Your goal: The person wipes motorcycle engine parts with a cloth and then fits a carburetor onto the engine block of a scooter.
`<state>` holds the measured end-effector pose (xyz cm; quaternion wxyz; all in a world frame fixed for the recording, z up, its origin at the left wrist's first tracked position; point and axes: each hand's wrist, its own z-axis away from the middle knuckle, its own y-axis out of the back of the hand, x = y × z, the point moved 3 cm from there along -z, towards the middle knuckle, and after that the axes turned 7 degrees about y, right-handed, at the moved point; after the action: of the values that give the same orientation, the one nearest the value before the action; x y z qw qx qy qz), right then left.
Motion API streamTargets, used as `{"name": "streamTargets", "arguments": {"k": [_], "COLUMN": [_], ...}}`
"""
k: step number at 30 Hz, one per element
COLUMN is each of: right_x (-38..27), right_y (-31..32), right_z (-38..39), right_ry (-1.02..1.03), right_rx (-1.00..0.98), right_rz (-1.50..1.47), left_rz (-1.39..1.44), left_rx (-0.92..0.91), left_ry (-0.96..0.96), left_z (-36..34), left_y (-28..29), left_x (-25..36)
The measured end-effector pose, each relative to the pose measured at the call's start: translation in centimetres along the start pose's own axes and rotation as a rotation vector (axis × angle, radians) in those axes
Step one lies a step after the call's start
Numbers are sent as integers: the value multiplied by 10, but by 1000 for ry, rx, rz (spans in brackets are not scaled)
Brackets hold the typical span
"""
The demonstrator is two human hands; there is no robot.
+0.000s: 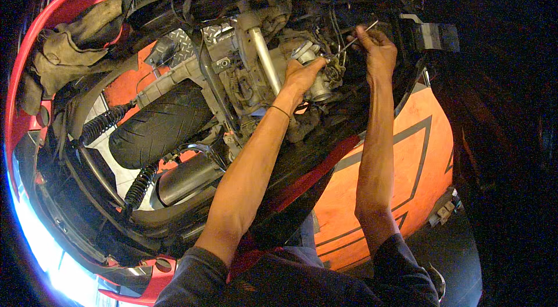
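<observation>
My left hand (301,79) is closed round a silver throttle body (319,91) in the open engine bay of a scooter. Its thumb lies along the upper side, and the palm side is hidden. In my right hand (381,54) a thin, straight metal tool (350,45) is pinched between thumb and fingers. The tool slants down to the left, and its lower end meets the small linkage parts (336,66) on the throttle body's side. Whether that end is seated in anything is too small to tell. Thin cables (335,27) run just above.
Red and black body panels (26,54) ring the bay. Left of my hands are a rear tyre (164,125), black coil shock absorbers (139,186), a dark muffler (189,179) and a bare metal tube (266,62). An orange surface with dark lines (383,156) lies below right.
</observation>
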<state>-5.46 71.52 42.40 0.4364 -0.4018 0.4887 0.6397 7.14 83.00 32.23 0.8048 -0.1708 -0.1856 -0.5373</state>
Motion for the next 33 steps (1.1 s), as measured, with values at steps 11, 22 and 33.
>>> {"name": "streamTargets", "arguments": {"k": [11, 22, 33], "right_x": [-20, -32, 0], "right_y": [-8, 20, 3], "right_z": [5, -29, 0], "right_ry": [137, 132, -168], "right_rx": [-107, -71, 100], "right_rz": [77, 427, -1122], "left_rz": [103, 36, 153], "left_rx": [-114, -57, -90], "left_ry": [-119, -58, -148], "left_z": [11, 3, 21], "left_y": [0, -1, 0], "left_x": [7, -1, 11]}}
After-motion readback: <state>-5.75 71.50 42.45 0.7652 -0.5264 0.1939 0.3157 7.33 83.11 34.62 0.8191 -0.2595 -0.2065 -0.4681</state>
